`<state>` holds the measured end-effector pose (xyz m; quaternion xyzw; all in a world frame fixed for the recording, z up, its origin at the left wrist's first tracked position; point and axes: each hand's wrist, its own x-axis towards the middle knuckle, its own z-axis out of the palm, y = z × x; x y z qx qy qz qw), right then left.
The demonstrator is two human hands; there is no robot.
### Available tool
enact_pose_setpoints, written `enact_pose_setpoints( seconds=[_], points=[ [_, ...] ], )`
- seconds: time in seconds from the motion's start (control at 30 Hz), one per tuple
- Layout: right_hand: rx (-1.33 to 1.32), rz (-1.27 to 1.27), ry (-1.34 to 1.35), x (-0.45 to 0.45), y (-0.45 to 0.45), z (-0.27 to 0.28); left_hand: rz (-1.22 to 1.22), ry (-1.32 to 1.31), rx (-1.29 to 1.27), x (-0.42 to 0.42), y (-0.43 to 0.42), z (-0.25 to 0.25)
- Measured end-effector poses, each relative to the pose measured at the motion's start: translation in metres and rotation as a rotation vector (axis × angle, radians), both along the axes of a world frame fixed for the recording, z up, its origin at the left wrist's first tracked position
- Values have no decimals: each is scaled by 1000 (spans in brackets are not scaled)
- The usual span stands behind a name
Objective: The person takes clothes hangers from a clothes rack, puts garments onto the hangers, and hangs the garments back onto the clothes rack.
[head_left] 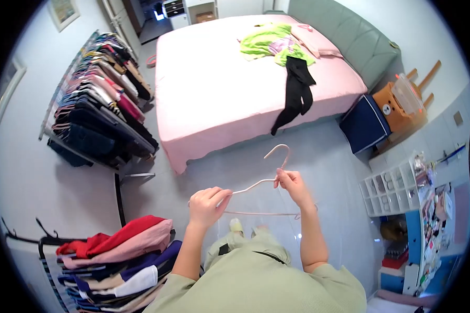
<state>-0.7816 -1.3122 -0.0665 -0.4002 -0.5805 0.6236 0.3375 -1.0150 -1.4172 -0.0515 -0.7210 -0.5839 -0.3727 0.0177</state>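
Observation:
A pale pink clothes hanger (256,183) is held up in front of my body, its hook pointing up and away from me. My left hand (209,205) is closed round the hanger's left shoulder. With pinched fingers, my right hand (292,187) grips it near the base of the hook. No garment hangs on it. Beyond the hanger, on the pink bed (209,94), lie a lime-green garment (263,39) and black leggings (296,91), one end of which hangs over the bed's edge.
A full clothes rack (99,99) stands at the left, another (120,261) at the lower left. At the right are a dark blue box (365,124), a brown bear-faced box (394,107), a white compartment shelf (389,190) and a cluttered desk (433,224).

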Motion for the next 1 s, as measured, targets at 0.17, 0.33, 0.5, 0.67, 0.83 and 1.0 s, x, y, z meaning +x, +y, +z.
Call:
enact_pose_setpoints(
  seconds=[0.17,0.33,0.5,0.67,0.83,1.0],
  points=[
    [-126,-88,-63,9,23,-26,-131,15,-46,-2,51,-15],
    [-115,-135,-57,28,67,-24,-173,-9,-156,14,114,-15],
    [-70,-184,-69,66,135,-23,-207,-13,-129,51,188,-4],
    [-3,-178,-145,119,199,3,-210,-94,-138,100,252,-1],
    [58,-257,-114,165,246,-19,-243,-124,-170,139,303,-8],
    [-48,-418,-9,193,279,-29,-194,-190,-160,151,365,-21]
  ],
)
